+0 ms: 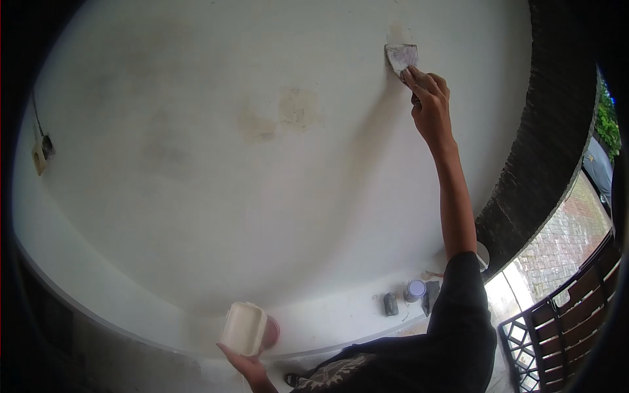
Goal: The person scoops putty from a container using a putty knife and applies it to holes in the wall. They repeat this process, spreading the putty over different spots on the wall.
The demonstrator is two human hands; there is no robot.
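High on the pale wall (229, 183), my right hand (429, 98) grips a putty knife (402, 59) with its wide, smeared blade flat against the surface. Just above the blade is a faint brownish patch (398, 31). My left hand (244, 363), low in the view, holds a cream rectangular container (245, 329) from below, its open side tilted toward the camera. Behind the container a reddish round tub (271, 332) partly shows. Two rough beige patches (298, 109) mark the wall left of my right arm.
On the ledge (341, 321) below stand a jar with a pale lid (416, 289) and a small dark object (391, 304). A socket with a loose cable (40, 157) hangs at far left. Dark stone edging (524, 144) and a slatted gate (563, 327) lie to the right.
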